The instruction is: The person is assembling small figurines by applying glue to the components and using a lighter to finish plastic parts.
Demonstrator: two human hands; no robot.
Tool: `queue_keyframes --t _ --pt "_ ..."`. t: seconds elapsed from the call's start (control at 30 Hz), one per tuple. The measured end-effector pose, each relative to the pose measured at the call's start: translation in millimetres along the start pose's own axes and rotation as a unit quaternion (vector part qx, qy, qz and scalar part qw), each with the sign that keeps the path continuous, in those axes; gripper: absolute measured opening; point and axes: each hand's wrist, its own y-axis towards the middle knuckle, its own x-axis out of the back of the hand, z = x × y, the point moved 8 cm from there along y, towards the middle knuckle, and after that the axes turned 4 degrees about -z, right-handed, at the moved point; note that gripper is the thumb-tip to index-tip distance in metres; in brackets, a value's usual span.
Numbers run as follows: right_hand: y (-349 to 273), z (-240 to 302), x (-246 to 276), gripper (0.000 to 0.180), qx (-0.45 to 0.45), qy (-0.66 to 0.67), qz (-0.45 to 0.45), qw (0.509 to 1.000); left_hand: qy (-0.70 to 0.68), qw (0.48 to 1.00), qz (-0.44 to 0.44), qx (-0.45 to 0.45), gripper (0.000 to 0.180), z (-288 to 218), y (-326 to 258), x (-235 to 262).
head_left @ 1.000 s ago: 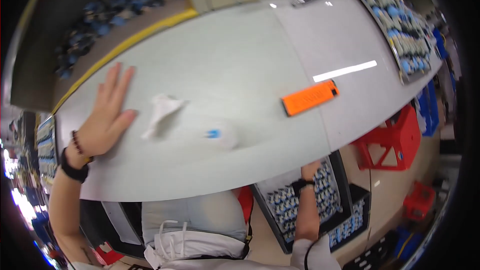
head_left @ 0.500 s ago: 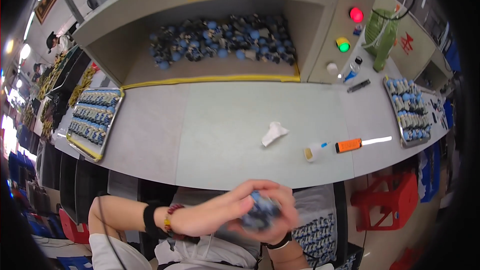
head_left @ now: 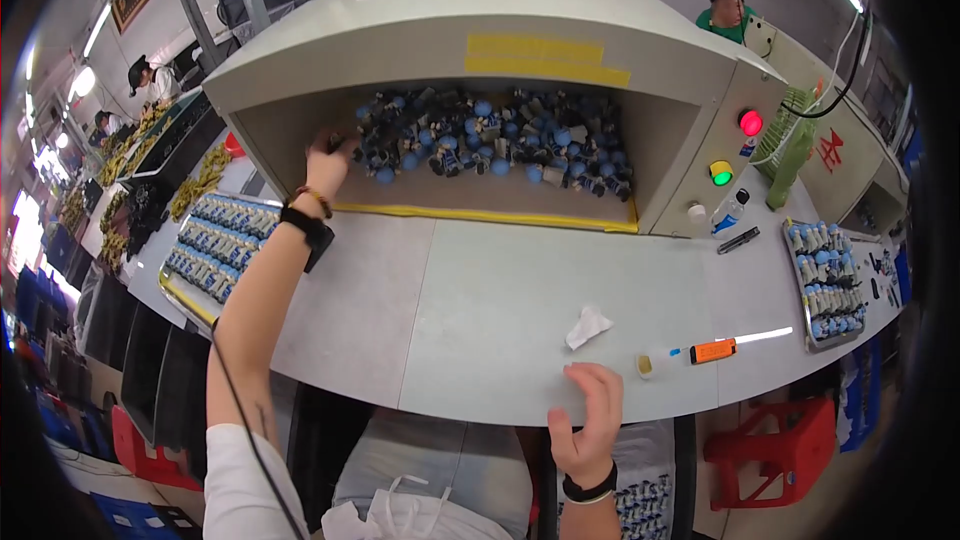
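Note:
Inside the open-fronted grey box, my left hand (head_left: 328, 166) reaches to the left end of a heap of small figurines (head_left: 490, 140) with blue heads and dark bodies. Its fingers are curled together around something dark, too hidden to name. My right hand (head_left: 590, 425) hovers at the table's front edge, fingers curved and apart, holding nothing. Nearest to it on the table are a crumpled white tissue (head_left: 588, 327) and a small yellowish-topped white container (head_left: 645, 366).
Trays of blue-headed figurines stand at left (head_left: 220, 240) and right (head_left: 825, 285). An orange-handled tool (head_left: 714, 350), a black clip-like object (head_left: 738, 240) and a small bottle (head_left: 731, 212) lie or stand at right. A red stool (head_left: 770, 450) is below. Other people work farther off.
My hands were together around blue figurines near my lap. They have parted: the left has reached forward into the box, and the right is now empty. The view has shifted.

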Motion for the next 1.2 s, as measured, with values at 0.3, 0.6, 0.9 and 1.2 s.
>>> queue_keyframes --t 0.3,0.6,0.9,1.2 --pt "2 4 -8 0.031 0.022 -0.159 -0.028 0.987 0.304 0.92 0.001 -0.246 0.049 -63 23 -83" --pt "3 8 -12 0.03 0.021 -0.195 -0.037 0.98 0.305 0.862 0.293 -0.281 0.053 -99 28 -221" --pt "6 14 -1 0.027 0.018 -0.204 -0.045 0.978 0.276 0.851 0.263 -0.361 0.05 -90 17 -211" --pt "9 15 -5 0.026 0.028 -0.182 -0.017 0.983 0.331 0.896 0.21 -0.209 0.055 -65 46 -156"
